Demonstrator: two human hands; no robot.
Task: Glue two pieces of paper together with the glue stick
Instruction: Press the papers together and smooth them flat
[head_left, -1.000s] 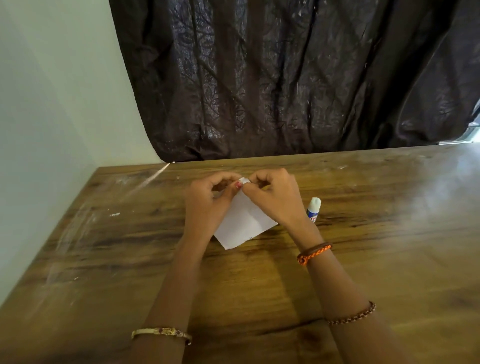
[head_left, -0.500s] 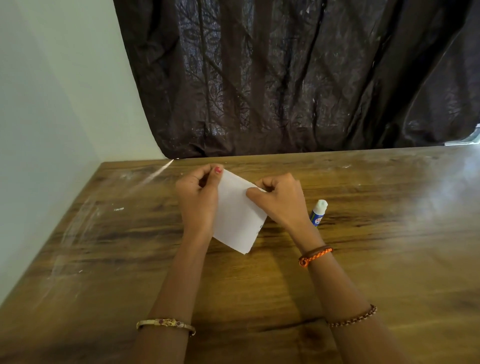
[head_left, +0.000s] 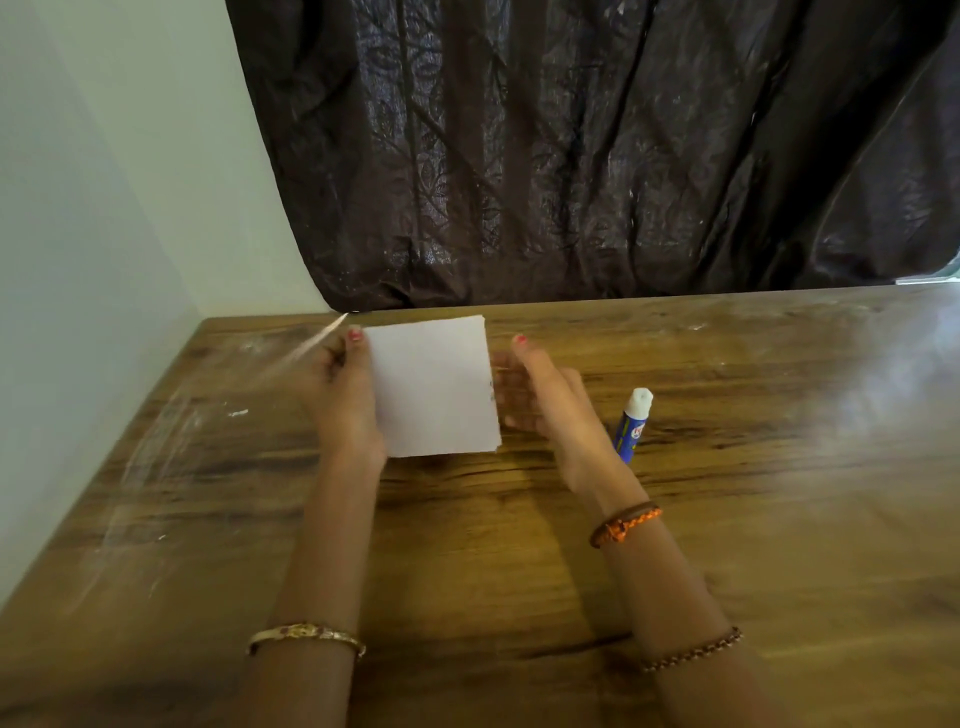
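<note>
paper (head_left: 434, 387) held by left hand (head_left: 343, 400), right hand (head_left: 545, 400) beside

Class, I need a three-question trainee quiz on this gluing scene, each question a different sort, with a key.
1. True or false: the glue stick lies on the table, in neither hand.
2. Which hand holds the paper by its edge? A) left hand B) right hand
3. Fill in: behind the table hangs a dark ____.

Key: 1 true; 2 A; 3 curtain.
</note>
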